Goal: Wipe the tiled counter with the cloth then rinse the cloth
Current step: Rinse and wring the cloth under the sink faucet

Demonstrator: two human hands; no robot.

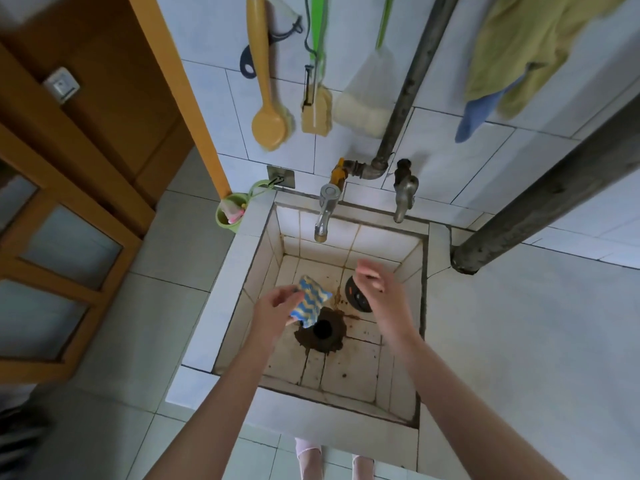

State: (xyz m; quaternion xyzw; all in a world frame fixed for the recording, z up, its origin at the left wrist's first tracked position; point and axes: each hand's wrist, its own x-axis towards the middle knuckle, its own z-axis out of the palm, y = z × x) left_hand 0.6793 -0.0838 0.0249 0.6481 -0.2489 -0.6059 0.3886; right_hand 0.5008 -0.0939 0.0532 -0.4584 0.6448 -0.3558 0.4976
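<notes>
A small knitted cloth (310, 301) with blue, yellow and white zigzag stripes hangs over the tiled sink basin (349, 368), pinched by my left hand (277, 308). My right hand (375, 285) hovers to the right of it with fingers spread, holding nothing, above a black drain cover (356, 296). The open drain hole (322, 329) lies just below the cloth, ringed by brown grime. Two taps stand above the basin: a chrome one (325, 214) and a duller one (404, 199). The white tiled counter (519, 341) spreads to the right of the sink.
Brushes and a mesh scrubber (363, 98) hang on the tiled wall, with a green towel (519, 46) at the upper right. A thick grey pipe (554, 192) slants over the counter. A green cup (231, 213) hangs at the sink's left corner. A wooden door (69, 168) stands at left.
</notes>
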